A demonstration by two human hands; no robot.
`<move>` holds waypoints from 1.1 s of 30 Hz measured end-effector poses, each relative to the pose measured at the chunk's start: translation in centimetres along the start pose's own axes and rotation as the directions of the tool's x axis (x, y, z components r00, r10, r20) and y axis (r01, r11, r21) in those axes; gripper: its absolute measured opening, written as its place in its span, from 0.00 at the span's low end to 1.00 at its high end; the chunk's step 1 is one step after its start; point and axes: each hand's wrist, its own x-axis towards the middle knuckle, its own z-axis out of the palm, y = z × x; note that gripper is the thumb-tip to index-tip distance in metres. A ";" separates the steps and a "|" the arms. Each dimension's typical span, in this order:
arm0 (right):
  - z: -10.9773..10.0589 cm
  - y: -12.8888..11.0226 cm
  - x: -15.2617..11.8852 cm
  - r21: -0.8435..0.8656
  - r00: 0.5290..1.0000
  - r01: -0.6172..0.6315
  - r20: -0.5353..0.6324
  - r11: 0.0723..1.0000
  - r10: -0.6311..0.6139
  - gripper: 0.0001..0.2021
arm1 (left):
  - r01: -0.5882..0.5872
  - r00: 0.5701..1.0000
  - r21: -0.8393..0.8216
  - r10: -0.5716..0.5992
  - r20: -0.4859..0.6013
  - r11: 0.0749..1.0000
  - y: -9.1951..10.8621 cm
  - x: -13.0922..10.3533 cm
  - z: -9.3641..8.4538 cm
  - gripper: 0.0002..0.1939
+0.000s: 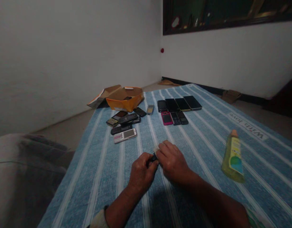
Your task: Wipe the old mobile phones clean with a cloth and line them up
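Note:
My left hand (143, 171) is closed around a small dark mobile phone (154, 157), mostly covered by fingers. Bent over the phone's far end, my right hand (171, 160) pinches a whitish cloth (156, 148), of which only a bit shows. Both hands meet above the middle of the striped blue tablecloth (108, 190). Beyond them on the left lies a loose group of old phones, with a white and pink phone (125, 136) nearest. Farther right, several phones lie in two rows, among them a pink phone (166, 118) and a large black phone (192, 103).
An open orange cardboard box (127, 104) stands at the far left, its lid flap folded out. A small silver phone (150, 109) lies beside it. To the right is a bottle of yellow-green liquid (233, 158). A grey covered seat (22, 177) borders the table's left side.

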 end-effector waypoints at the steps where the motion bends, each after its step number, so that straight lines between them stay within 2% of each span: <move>1: 0.0 0.0 0.0 0.016 1.000 -0.002 -0.002 1.000 0.002 0.11 | 0.004 1.000 -0.001 -0.004 -0.005 1.000 0.0 0.0 0.0 0.10; 3: 0.0 0.7 0.2 0.072 0.998 -0.061 -0.003 0.996 0.062 0.12 | 0.010 1.000 0.001 -0.010 -0.002 1.000 0.0 0.0 0.0 0.10; 6: 0.0 3.1 0.6 0.259 0.965 -0.252 -0.010 0.933 0.263 0.18 | 0.030 0.999 0.000 -0.030 0.018 1.000 -0.1 0.1 0.0 0.10; 7: 0.1 3.8 0.7 0.360 0.935 -0.334 0.007 0.871 0.355 0.19 | 0.035 0.999 -0.003 -0.035 0.024 0.999 -0.2 0.1 -0.1 0.09; 9: 0.3 4.9 1.0 0.539 0.844 -0.493 0.106 0.683 0.525 0.17 | 0.038 0.999 -0.011 -0.037 0.034 0.999 -0.2 0.1 -0.1 0.09; 11: 0.5 5.3 1.2 0.638 0.748 -0.594 0.214 0.490 0.629 0.12 | 0.031 0.999 -0.017 -0.030 0.038 0.999 -0.1 0.2 -0.2 0.09; 13: 0.6 5.2 1.3 0.693 0.680 -0.632 0.278 0.348 0.679 0.11 | 0.021 0.999 -0.022 -0.020 0.036 1.000 -0.1 0.3 -0.2 0.09; 16: 0.5 4.7 1.6 0.758 0.608 -0.635 0.373 0.147 0.701 0.14 | 0.008 1.000 -0.030 -0.007 0.029 1.000 -0.1 0.4 -0.2 0.10; 18: 0.1 4.4 1.7 0.777 0.574 -0.628 0.434 0.033 0.694 0.16 | 0.002 1.000 -0.043 -0.001 0.027 0.999 -0.2 0.5 -0.2 0.10; 19: -0.1 4.4 1.8 0.781 0.568 -0.624 0.449 0.005 0.690 0.16 | 0.000 1.000 -0.050 0.002 0.027 0.999 -0.2 0.5 -0.2 0.09; 21: -0.6 4.2 1.9 0.800 0.587 -0.599 0.411 0.033 0.698 0.15 | -0.015 0.999 -0.055 0.017 0.031 0.998 -0.3 0.6 -0.2 0.08; 22: -0.8 4.1 1.9 0.812 0.618 -0.575 0.354 0.096 0.702 0.13 | -0.029 0.999 -0.050 0.031 0.034 0.998 -0.3 0.7 -0.2 0.08; 25: -1.3 3.4 1.8 0.810 0.752 -0.434 0.083 0.395 0.654 0.12 | -0.089 0.995 -0.007 0.090 0.048 0.996 -0.3 1.0 -0.1 0.07; 27: -1.6 2.7 1.8 0.748 0.824 -0.302 -0.106 0.591 0.556 0.16 | -0.131 0.990 0.057 0.128 0.054 0.990 -0.2 1.1 0.0 0.08; 29: -1.9 1.8 1.7 0.647 0.870 -0.175 -0.251 0.742 0.424 0.20 | -0.165 0.986 0.138 0.159 0.052 0.977 0.0 1.2 -0.1 0.07; 31: -2.2 0.9 1.7 0.531 0.910 -0.064 -0.317 0.845 0.268 0.22 | -0.192 0.981 0.211 0.185 0.051 0.958 0.4 1.1 -0.4 0.07; 33: -2.5 0.0 1.7 0.437 0.936 0.041 -0.331 0.899 0.119 0.21 | -0.220 0.975 0.258 0.214 0.053 0.941 0.7 0.9 -0.8 0.07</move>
